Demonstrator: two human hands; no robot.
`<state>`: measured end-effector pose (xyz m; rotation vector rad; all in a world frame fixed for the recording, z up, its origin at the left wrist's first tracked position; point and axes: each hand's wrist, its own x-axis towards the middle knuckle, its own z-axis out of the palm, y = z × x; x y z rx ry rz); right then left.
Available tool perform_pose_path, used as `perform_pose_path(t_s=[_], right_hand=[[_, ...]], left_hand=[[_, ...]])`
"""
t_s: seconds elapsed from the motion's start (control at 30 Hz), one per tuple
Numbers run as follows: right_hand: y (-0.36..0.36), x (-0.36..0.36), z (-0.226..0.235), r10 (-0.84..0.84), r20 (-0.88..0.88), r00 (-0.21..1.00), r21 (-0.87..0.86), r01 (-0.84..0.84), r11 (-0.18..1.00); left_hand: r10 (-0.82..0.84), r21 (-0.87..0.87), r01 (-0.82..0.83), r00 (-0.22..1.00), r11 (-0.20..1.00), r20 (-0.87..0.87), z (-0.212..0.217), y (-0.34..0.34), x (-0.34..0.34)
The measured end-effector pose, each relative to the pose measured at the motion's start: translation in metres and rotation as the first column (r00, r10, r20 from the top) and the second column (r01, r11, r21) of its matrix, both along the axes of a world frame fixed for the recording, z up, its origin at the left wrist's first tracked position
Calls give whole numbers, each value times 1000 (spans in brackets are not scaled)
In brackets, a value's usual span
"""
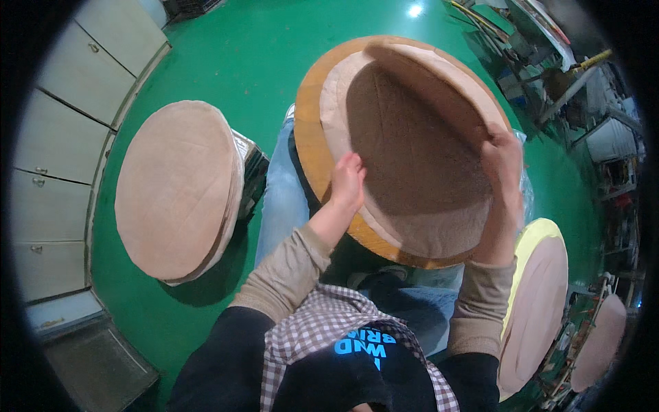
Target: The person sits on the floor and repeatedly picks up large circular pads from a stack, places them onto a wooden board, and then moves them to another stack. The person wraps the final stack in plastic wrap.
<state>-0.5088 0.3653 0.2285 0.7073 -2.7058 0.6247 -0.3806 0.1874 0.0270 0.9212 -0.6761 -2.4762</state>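
Note:
A large round wooden board (310, 103) sits in front of my legs, with thin, floppy, pinkish-tan round sheet material lying on it. Over its pale border (334, 93) a darker brown round sheet (412, 151) stretches between my hands, its far right side curling up. My right hand (502, 154) is closed on the right edge of this sheet. At the left edge my left hand (349, 182) has its fingers pinched together on the rim. The material of the sheet is not clear.
Left of me, a stack of similar round sheets (175, 192) rests on a low support over the green floor (206, 62). A yellow-edged disc with another sheet (535, 302) stands at my right. Pale cabinets (62, 144) line the left; racks and a white bucket (611, 141) crowd the right.

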Motion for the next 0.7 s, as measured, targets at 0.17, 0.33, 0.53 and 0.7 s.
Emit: perform_pose_path(t_s=[0.17,0.33,0.53,0.7], right_hand=[[20,34,-76,259,-364,895,-19,-285,958],[22,40,-198,206,-244,948,-42,-223,974],[-5,37,-210,198,-173,965,-39,-208,977],[-26,41,-217,206,-189,960,17,-207,978]], left_hand=[[114,14,-114,994,993,7,5,-15,-19],[-72,48,65,984,997,161,14,-36,-36],[-235,-312,268,962,911,141,2,-39,-41],[-237,-59,238,971,969,31,-1,-23,-47]])
